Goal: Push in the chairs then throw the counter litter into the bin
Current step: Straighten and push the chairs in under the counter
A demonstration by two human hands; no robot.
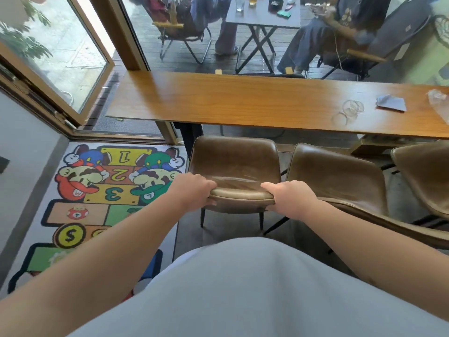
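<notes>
Left hand (pixel 194 189): closed on the left end of the chair (pixel 234 166) backrest.
Right hand (pixel 290 199): closed on its right end.
Chair: before the bench (pixel 218 100), seat front under its edge.
Litter: blue paper (pixel 391 102) and clear wrap (pixel 439 99), bench's far right.

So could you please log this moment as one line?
step: push chairs | left hand, right hand: gripping leftmost chair backrest | counter litter: untouched
</notes>
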